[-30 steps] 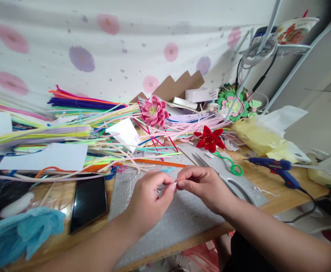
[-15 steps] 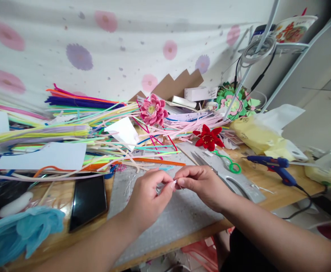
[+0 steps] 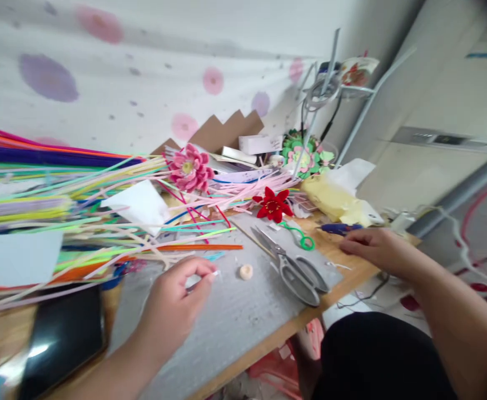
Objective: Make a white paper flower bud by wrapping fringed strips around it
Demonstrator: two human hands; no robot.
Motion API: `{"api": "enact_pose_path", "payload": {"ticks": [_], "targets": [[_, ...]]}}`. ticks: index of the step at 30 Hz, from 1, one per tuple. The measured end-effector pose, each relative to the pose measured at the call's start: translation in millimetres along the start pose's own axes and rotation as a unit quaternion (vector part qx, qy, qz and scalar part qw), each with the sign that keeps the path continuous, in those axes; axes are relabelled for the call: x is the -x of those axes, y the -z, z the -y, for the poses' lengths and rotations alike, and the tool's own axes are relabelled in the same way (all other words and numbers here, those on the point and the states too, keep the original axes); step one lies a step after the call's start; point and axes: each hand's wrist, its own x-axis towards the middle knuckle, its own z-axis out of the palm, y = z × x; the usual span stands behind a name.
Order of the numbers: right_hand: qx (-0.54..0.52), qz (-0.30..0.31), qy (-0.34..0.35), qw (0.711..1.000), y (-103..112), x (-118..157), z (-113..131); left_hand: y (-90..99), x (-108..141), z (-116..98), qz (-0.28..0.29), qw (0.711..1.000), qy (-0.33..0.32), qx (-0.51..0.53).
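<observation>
- White bit (image 3: 215, 273) is pinched between the left thumb and index fingertip, held over the grey mat (image 3: 227, 325).
- Left hand (image 3: 174, 297): thumb and index together on that bit, so just a tiny end pokes out.
- Right hand (image 3: 374, 249) is over by the blue glue gun (image 3: 339, 228), covering its back part. Fingers look curled, but can't tell if they're actually clamped on it, kinda blurry.
- Between the hands there's a little beige roll (image 3: 246, 271) sitting on the mat, with big scissors (image 3: 299, 275) just beside it, blades pointing away from the person.
- Red flower (image 3: 273, 205) sits past the scissors, near a green loop (image 3: 307, 243).
- Pink flower (image 3: 189, 168) is farther back, next to messy pipe cleaners (image 3: 114, 161).
</observation>
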Motion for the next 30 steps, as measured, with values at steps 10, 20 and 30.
{"api": "enact_pose_path", "payload": {"ticks": [10,20,30], "targets": [[0.045,-0.121,-0.172,0.977,-25.4,-30.7,-89.0,-2.1,-7.6,13.4,-0.003,1.0,-0.005,-0.016],[-0.278,-0.163,-0.026,0.946,-24.9,2.6,-0.4,-1.0,-3.2,-1.8,-0.043,0.999,-0.026,-0.004],[-0.222,0.038,0.297,0.928,-58.6,28.6,133.9,-0.2,-4.1,-4.5,-0.064,0.998,-0.028,-0.002]]}}
